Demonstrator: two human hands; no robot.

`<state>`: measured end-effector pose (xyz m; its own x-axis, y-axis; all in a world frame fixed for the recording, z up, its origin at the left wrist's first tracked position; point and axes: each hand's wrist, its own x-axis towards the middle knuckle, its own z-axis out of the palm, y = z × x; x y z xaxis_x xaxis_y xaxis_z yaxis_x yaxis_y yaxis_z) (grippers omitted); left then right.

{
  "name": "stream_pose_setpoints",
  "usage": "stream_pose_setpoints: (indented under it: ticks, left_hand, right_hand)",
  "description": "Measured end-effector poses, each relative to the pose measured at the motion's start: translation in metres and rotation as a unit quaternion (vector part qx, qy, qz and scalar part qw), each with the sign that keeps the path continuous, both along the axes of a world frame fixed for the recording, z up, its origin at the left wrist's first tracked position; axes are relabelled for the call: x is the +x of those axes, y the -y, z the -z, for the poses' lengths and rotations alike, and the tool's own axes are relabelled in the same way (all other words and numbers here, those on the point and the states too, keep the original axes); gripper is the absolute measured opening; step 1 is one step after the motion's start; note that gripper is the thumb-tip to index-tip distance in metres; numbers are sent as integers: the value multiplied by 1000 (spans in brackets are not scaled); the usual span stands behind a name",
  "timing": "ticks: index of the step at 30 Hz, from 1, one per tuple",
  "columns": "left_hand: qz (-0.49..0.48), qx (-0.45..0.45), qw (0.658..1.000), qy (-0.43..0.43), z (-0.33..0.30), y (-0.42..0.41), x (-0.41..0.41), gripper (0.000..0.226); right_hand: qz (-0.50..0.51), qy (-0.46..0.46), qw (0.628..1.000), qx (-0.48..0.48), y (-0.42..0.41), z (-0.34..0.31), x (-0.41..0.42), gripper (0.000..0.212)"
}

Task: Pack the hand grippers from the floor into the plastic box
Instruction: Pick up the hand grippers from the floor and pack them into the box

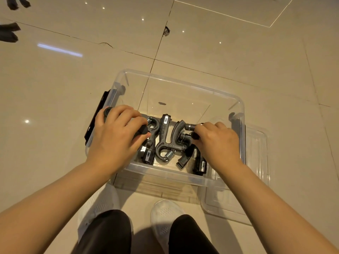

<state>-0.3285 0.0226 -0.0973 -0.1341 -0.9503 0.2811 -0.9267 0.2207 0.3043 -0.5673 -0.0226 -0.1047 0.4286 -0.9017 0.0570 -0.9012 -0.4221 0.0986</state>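
A black gripper point(126, 123) is clasped in the left hand point(117, 136) over the left rim of the clear box point(183, 88), while another gripper point(190, 132) is pinched by the right hand point(216, 140), fingers curled, low inside the box. More grippers point(167, 142) are already laid along the near wall. The lid point(256, 162) lies to the right. The held pieces would best be lowered flat and nested handle against handle, so that springs are not snagged and the far half is kept free.
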Motion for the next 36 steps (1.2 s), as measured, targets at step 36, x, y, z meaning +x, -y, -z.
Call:
stream_pose_setpoints:
  ticks: [36]
  left_hand:
    - [-8,-21,1000,-10,2,0,0,28]
  right_hand:
    - [-208,-187,928,247,18,26,11,34]
